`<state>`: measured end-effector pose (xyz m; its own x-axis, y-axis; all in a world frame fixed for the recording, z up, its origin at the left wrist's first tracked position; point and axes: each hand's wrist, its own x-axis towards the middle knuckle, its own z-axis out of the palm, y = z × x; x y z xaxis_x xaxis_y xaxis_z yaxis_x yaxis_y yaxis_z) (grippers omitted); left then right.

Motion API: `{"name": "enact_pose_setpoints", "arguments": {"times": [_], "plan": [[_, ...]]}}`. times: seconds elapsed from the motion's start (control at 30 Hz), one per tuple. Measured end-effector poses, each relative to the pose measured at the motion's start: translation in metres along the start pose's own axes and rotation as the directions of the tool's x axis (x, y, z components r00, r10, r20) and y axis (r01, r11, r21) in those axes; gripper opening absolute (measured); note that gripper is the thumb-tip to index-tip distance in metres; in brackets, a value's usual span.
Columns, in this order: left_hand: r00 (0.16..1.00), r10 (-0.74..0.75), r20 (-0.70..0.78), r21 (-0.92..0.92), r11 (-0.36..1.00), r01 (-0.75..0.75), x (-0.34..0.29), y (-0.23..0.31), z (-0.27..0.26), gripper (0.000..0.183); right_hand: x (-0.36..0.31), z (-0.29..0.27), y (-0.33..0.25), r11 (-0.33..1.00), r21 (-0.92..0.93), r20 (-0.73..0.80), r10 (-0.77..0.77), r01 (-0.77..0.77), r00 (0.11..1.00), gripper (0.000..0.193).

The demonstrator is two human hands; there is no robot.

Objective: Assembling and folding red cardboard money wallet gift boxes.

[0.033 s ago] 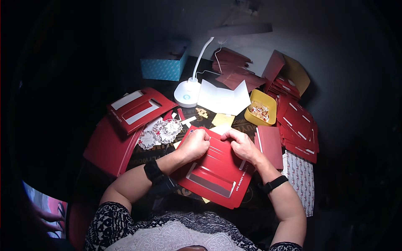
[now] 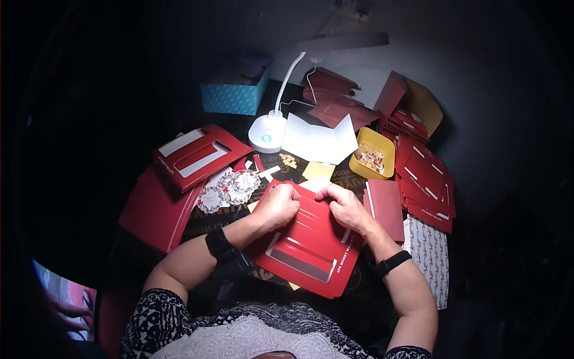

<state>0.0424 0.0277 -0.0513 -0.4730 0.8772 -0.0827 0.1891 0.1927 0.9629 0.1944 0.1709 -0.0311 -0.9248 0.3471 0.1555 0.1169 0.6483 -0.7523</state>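
Just right of the frilly-edged paper tags [image 2: 242,184], my left hand [image 2: 279,204] clamps the far edge of a glossy, flat red folder [image 2: 297,233] before me, my right hand [image 2: 347,207] clamping it too, near a round-cornered yellow tub [image 2: 390,163].

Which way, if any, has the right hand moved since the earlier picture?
No; against the yellow tub, the right hand shows no visible shift in any direction.

I have a red card packet [image 2: 310,237] centred in my feed, slanted, its near part showing a wide window [image 2: 301,263] (pale-edged, brown inside, as far as I can tell).
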Motion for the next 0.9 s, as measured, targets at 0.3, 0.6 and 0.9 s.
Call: {"name": "enact_pose_setpoints", "arguments": {"times": [0.3, 0.6, 0.9], "plan": [[0.987, -0.105, 0.123, -0.215, 0.968, 0.130, -0.006, 0.010, -0.009, 0.004, -0.006, -0.007, 0.009, 0.984, -0.153, -0.023, -0.098, 0.093, 0.995, 0.030], [0.995, -0.039, 0.087, -0.390, 0.918, 0.070, -0.013, -0.011, -0.012, 0.005, -0.024, -0.024, -0.035, 0.931, -0.199, 0.151, 0.338, -0.306, 0.929, 0.039], [0.892, 0.406, 0.196, 0.596, 0.673, -0.438, -0.003, 0.028, -0.025, 0.043, -0.021, -0.012, -0.021, 0.935, -0.319, 0.264, 0.244, -0.154, 0.933, 0.032]]}}
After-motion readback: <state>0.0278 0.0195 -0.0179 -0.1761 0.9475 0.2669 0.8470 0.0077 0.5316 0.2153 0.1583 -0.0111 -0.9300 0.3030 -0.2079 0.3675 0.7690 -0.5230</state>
